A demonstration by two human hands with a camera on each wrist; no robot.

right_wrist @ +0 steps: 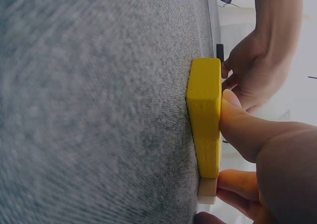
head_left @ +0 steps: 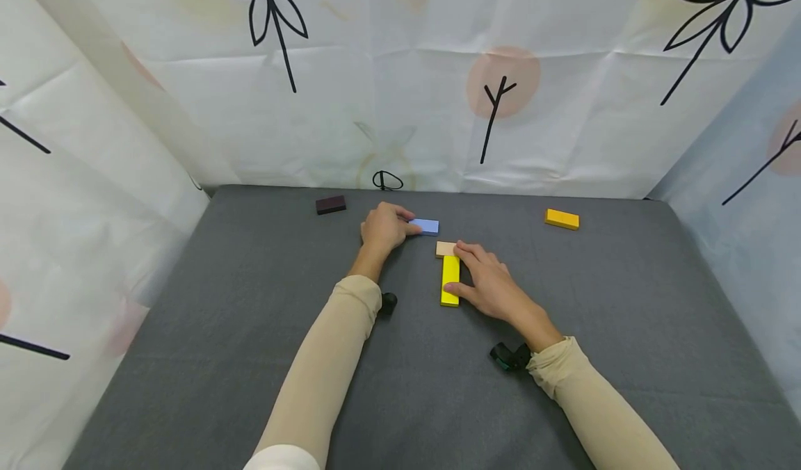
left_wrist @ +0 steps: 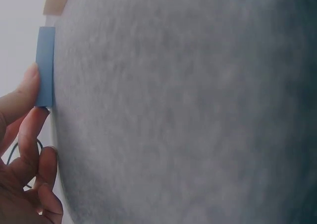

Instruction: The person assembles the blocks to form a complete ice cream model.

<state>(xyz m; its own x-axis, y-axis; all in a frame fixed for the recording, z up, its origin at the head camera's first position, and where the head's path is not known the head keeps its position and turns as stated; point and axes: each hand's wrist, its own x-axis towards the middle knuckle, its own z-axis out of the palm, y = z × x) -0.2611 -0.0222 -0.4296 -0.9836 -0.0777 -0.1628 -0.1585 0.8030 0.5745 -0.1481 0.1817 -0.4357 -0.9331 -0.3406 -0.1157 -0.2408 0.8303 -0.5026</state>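
Observation:
A blue block (head_left: 428,227) lies flat toward the back of the table. My left hand (head_left: 384,228) pinches its left end, thumb at the near side; the left wrist view shows thumb and a fingertip on that blue block (left_wrist: 45,68). Nearer me, a yellow block (head_left: 450,282) points lengthwise away from me, its far end against a tan block (head_left: 445,249) set crosswise. My right hand (head_left: 491,282) rests over both. In the right wrist view its thumb (right_wrist: 233,107) presses on the yellow block (right_wrist: 205,120), and its fingers touch near the tan block (right_wrist: 207,190).
A dark brown block (head_left: 330,205) lies at the back left and an orange-yellow block (head_left: 562,219) at the back right. Patterned cloth (head_left: 400,108) walls in the grey table (head_left: 250,303) at the back and sides. Both wrists wear dark cameras.

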